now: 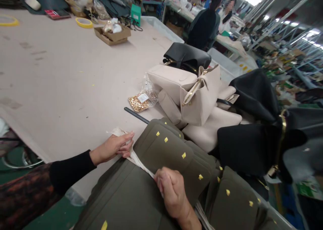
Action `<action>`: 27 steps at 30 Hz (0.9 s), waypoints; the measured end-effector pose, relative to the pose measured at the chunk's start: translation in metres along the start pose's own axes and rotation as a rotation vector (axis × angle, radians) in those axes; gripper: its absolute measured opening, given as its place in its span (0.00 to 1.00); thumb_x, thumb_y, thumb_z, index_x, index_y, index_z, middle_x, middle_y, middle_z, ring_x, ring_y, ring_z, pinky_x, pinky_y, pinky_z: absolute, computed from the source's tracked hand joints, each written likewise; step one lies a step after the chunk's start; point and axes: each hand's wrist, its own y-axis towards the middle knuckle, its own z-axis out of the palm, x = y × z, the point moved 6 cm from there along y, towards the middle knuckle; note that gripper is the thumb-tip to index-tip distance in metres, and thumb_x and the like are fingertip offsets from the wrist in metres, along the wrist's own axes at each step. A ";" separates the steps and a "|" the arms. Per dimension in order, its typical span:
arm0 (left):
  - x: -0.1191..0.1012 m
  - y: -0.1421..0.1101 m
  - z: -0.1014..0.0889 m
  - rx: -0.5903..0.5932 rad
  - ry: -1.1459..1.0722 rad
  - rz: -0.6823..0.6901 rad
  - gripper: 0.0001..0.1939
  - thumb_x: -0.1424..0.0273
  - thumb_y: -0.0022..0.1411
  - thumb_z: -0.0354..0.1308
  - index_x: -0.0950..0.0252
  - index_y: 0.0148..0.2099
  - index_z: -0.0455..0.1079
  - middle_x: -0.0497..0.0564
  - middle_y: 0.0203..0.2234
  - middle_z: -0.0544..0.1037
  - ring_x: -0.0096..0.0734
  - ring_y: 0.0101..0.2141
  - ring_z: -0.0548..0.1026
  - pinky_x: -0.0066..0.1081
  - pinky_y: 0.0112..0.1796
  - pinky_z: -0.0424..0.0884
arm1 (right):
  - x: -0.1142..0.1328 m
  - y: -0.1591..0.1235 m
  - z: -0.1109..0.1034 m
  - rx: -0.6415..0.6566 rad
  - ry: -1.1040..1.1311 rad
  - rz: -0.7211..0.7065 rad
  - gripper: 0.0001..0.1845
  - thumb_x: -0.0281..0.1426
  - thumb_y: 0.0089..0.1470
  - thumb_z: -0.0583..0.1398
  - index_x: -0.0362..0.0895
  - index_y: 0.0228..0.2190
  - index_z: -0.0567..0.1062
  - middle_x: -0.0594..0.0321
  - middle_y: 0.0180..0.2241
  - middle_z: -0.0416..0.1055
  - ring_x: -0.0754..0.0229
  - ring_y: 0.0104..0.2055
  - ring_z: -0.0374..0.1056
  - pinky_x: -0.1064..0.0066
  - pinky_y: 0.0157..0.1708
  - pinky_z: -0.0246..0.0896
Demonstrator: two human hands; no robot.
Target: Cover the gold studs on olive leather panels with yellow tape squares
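Note:
A white cloth strip (140, 163) lies across a stack of dark olive bag panels (121, 193). At its far end my left hand (114, 148) is closed on the strip, with a loose tail sticking out beyond the fingers. My right hand (171, 191) makes a fist around the nearer part, and the strip runs fairly straight between the two. Beyond the strip sits another pile of olive panels (174, 152) dotted with small yellow tabs. What lies under my right fist is hidden.
Beige handbags (199, 98) and black handbags (254, 92) are heaped to the right. A bag of gold hardware (138, 102) and a dark strip (136, 115) lie ahead. Farther back are a cardboard box (112, 36) and yellow tape (84, 23). A person (204, 26) sits beyond the table.

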 end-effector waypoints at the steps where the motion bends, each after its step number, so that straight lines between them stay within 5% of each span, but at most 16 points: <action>1: -0.006 -0.001 0.002 0.019 0.031 0.007 0.29 0.51 0.65 0.49 0.62 0.17 0.51 0.42 0.12 0.51 0.26 0.16 0.63 0.30 0.23 0.60 | 0.006 0.000 -0.002 0.017 -0.009 0.011 0.25 0.38 0.65 0.45 0.46 0.17 0.59 0.69 0.16 0.55 0.67 0.19 0.55 0.72 0.24 0.50; 5: -0.020 -0.006 0.008 0.109 -0.002 0.010 0.27 0.52 0.65 0.49 0.62 0.19 0.53 0.42 0.13 0.53 0.25 0.16 0.61 0.31 0.25 0.63 | 0.024 -0.008 -0.007 0.152 -0.115 0.005 0.22 0.36 0.65 0.48 0.46 0.19 0.62 0.67 0.19 0.58 0.66 0.22 0.58 0.71 0.27 0.52; 10: -0.005 -0.001 -0.008 0.041 -0.127 -0.043 0.28 0.54 0.65 0.51 0.63 0.18 0.50 0.40 0.11 0.49 0.21 0.14 0.56 0.29 0.25 0.65 | -0.004 -0.011 -0.013 -0.018 0.098 -0.005 0.24 0.37 0.66 0.44 0.46 0.19 0.59 0.69 0.16 0.52 0.65 0.19 0.54 0.70 0.23 0.50; 15: 0.007 0.002 -0.009 0.104 -0.148 -0.096 0.28 0.56 0.67 0.48 0.63 0.18 0.51 0.41 0.12 0.52 0.21 0.16 0.58 0.28 0.26 0.66 | -0.004 -0.015 -0.005 0.125 0.084 -0.033 0.21 0.35 0.65 0.47 0.45 0.20 0.59 0.68 0.18 0.55 0.65 0.22 0.56 0.70 0.26 0.51; 19: 0.014 0.001 -0.014 0.015 -0.198 -0.098 0.27 0.57 0.67 0.48 0.64 0.19 0.51 0.39 0.12 0.50 0.19 0.14 0.53 0.27 0.25 0.65 | -0.019 -0.023 -0.011 -0.033 0.137 -0.038 0.24 0.36 0.66 0.44 0.46 0.19 0.58 0.69 0.17 0.54 0.65 0.20 0.55 0.70 0.24 0.52; 21: -0.002 -0.004 -0.012 -0.040 -0.131 -0.051 0.26 0.56 0.66 0.50 0.63 0.19 0.52 0.40 0.13 0.52 0.20 0.15 0.56 0.28 0.25 0.66 | -0.025 -0.024 -0.009 -0.068 0.107 -0.055 0.24 0.36 0.66 0.45 0.46 0.18 0.58 0.69 0.17 0.53 0.66 0.20 0.54 0.71 0.24 0.51; 24: -0.056 -0.015 0.022 0.013 0.146 0.098 0.28 0.54 0.67 0.46 0.63 0.18 0.54 0.43 0.13 0.57 0.26 0.19 0.65 0.31 0.30 0.70 | -0.018 -0.022 -0.004 -0.099 -0.009 -0.083 0.23 0.35 0.64 0.47 0.46 0.17 0.56 0.71 0.16 0.50 0.68 0.19 0.51 0.72 0.22 0.47; 27: -0.104 -0.027 0.092 0.124 0.614 0.265 0.27 0.55 0.69 0.43 0.64 0.21 0.63 0.47 0.18 0.67 0.29 0.25 0.70 0.29 0.33 0.68 | -0.005 -0.016 0.000 -0.119 -0.144 -0.071 0.25 0.38 0.60 0.52 0.45 0.14 0.53 0.73 0.15 0.45 0.70 0.17 0.44 0.73 0.20 0.43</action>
